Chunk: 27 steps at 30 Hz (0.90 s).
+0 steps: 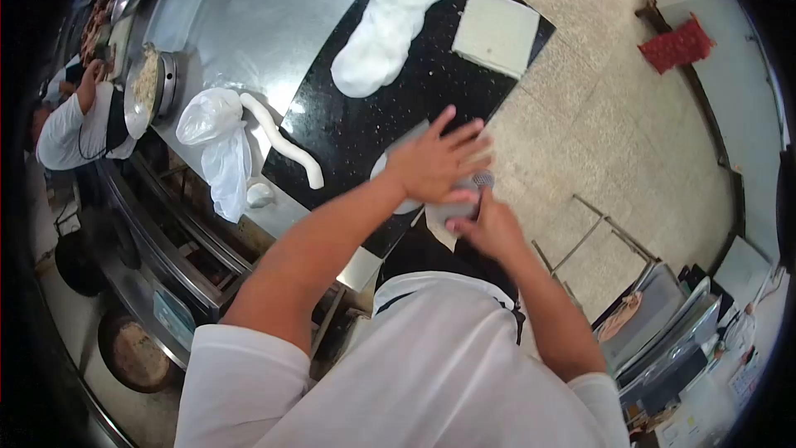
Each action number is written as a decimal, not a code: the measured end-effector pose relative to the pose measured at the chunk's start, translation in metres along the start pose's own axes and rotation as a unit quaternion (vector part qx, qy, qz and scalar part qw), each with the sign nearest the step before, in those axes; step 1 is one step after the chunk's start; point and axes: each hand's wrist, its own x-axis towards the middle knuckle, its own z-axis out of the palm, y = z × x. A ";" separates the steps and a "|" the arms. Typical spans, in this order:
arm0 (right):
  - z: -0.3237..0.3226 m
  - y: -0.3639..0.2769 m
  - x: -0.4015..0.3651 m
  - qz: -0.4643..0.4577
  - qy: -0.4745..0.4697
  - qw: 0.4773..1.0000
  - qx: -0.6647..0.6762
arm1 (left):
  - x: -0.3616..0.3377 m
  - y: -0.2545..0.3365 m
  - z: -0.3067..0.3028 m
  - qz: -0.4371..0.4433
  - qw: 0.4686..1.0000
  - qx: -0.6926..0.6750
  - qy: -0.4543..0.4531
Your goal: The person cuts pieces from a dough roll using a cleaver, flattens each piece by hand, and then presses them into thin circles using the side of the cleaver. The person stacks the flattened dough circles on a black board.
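Note:
My left hand point(433, 162) has its fingers spread, palm down, over a grey flat blade at the counter's near edge. Beside it, my right hand point(494, 226) is closed round the handle of this flat-bladed tool point(483, 179), whose blade is blurred and partly covered. Under and left of my left hand shows the edge of a pale round dough piece point(379, 168). A long white dough roll point(284, 143) lies to the left. Farther back, overlapping thin white rounds point(386, 29) lie near a stack of pale square sheets point(497, 31).
The black countertop point(332, 141) adjoins a steel table point(257, 12). At left are a plastic bag point(217, 120), a small round container point(260, 195) and a pan of food point(148, 87). A co-worker's arm point(87, 87) shows beyond. A red bundle point(677, 45) is at right.

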 end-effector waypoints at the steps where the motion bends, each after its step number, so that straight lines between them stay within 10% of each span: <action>1: -0.012 -0.002 0.011 -0.010 0.010 1.000 -0.020 | 0.015 -0.015 -0.004 0.005 0.999 0.031 0.024; 8: -0.030 -0.028 0.027 -0.052 0.153 0.986 -0.039 | 0.035 -0.045 -0.029 -0.085 0.959 0.098 0.252; 12: 0.037 -0.009 -0.047 0.000 0.117 0.993 -0.007 | 0.004 -0.024 -0.057 -0.284 0.950 -0.069 0.110; 14: 0.056 0.002 -0.093 0.040 0.080 0.996 -0.027 | -0.025 -0.015 -0.055 -0.285 0.926 -0.200 -0.145; 19: 0.039 -0.001 -0.130 0.051 0.064 0.997 -0.011 | -0.078 0.008 -0.027 -0.378 0.865 -0.282 0.170; 27: -0.010 -0.048 0.021 -0.096 0.119 0.987 -0.056 | -0.084 0.029 -0.019 -0.415 0.843 -0.262 0.219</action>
